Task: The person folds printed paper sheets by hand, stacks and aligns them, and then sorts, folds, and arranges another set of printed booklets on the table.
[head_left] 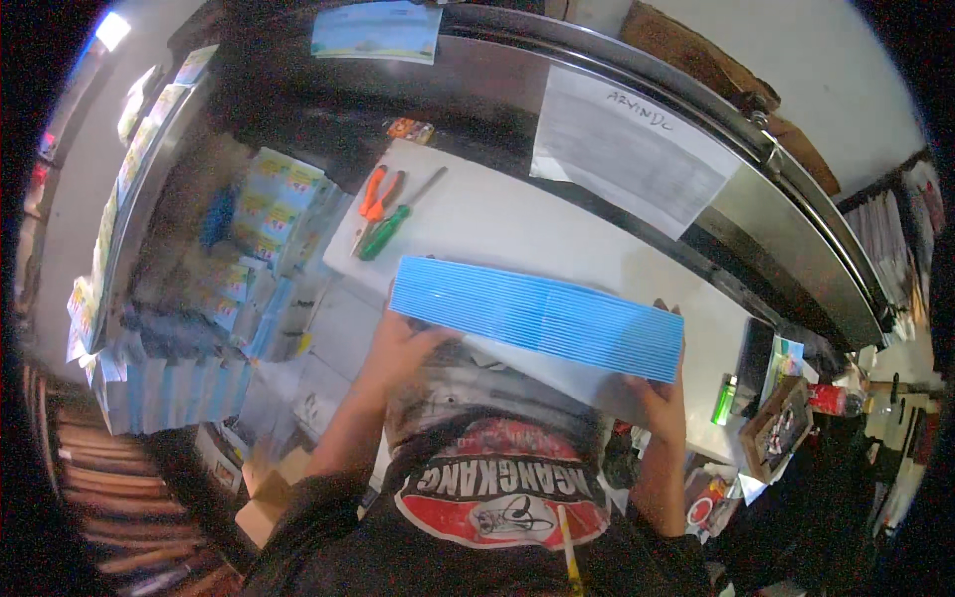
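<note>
Between both hands [410,340] [657,400] | blue ridged stack [537,310] (slightly slanted) | hands holding its ends

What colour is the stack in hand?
The stack is light blue with thin pale lines; the head view shows it.

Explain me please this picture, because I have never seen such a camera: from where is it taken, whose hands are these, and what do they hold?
There is no machine here, only a person working with bare hands. The picture comes from a wide fisheye camera on that person's head, looking down, so straight edges look bent and the forearms come in from below. The left hand holds one end of a light-blue stack of thin layers, and the right hand holds the other end. On the white tabletop beyond lie orange-handled pliers and a green-handled screwdriver. I cannot tell whether the stack also touches the tabletop.
</note>
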Motion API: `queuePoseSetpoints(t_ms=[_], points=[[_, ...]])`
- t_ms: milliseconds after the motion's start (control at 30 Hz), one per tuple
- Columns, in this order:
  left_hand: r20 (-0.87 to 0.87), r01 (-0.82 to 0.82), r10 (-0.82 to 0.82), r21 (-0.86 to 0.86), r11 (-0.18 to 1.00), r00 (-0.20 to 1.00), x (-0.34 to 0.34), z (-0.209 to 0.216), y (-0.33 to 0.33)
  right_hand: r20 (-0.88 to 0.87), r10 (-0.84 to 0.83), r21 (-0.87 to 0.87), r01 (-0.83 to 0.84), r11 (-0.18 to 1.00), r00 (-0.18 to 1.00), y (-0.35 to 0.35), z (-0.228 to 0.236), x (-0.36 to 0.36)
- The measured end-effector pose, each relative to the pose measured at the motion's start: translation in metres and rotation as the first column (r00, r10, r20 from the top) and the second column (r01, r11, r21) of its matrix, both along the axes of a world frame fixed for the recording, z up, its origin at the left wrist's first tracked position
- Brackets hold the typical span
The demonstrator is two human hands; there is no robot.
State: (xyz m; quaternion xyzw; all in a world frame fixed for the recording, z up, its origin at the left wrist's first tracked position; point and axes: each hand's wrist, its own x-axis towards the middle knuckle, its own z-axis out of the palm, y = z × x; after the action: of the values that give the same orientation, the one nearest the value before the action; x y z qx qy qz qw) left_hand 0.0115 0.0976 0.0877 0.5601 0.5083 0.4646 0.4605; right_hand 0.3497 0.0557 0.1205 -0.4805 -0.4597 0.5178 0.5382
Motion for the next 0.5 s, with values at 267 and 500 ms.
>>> queuePoseSetpoints(t_ms=[267, 500], points=[[-0.011, 0.104, -0.105, -0.064, 0.992, 0.994, -0.006, 0.004, 0.0, 0.114, -0.003, -0.004, 0.003, 1.0, 0.994, -0.001, -0.016, 0.007], [0.026, -0.039, 0.04, -0.016, 0.999, 0.999, 0.0, -0.005, 0.0, 0.099, -0.025, -0.016, 0.027, 1.0, 0.995, 0.0, -0.009, 0.0]])
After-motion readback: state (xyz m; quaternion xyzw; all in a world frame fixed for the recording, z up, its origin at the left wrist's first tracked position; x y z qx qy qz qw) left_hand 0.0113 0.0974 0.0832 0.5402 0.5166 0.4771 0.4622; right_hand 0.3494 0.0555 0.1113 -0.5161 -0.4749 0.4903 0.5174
